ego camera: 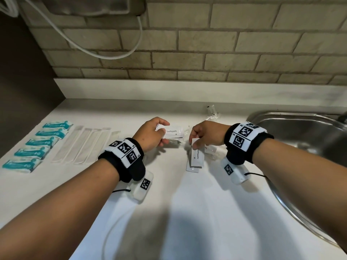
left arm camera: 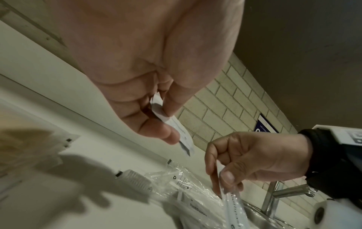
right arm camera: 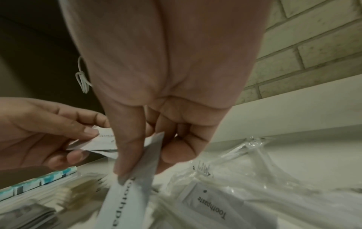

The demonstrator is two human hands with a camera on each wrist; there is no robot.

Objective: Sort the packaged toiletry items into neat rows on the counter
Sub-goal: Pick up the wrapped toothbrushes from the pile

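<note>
My left hand [ego camera: 165, 132] grips a white toothpaste packet [ego camera: 173, 131] flat above the counter, thumb on top; the left wrist view shows the same packet [left arm camera: 173, 124] pinched between thumb and fingers. My right hand [ego camera: 194, 144] pinches the top end of a second toothpaste packet [ego camera: 196, 156], which hangs down; another white packet edge [ego camera: 191, 168] shows just behind it. In the right wrist view this hanging packet [right arm camera: 131, 196] is held between finger and thumb. A loose pile of clear-wrapped items [ego camera: 213, 114] and toothpaste packets [right arm camera: 211, 206] lies under and behind both hands.
At the far left of the white counter [ego camera: 187, 212] a row of several teal packets [ego camera: 37, 145] stands beside a row of several long clear-wrapped sticks [ego camera: 84, 145]. A steel sink [ego camera: 300, 132] takes up the right side. A white cable [ego camera: 105, 55] hangs on the brick wall.
</note>
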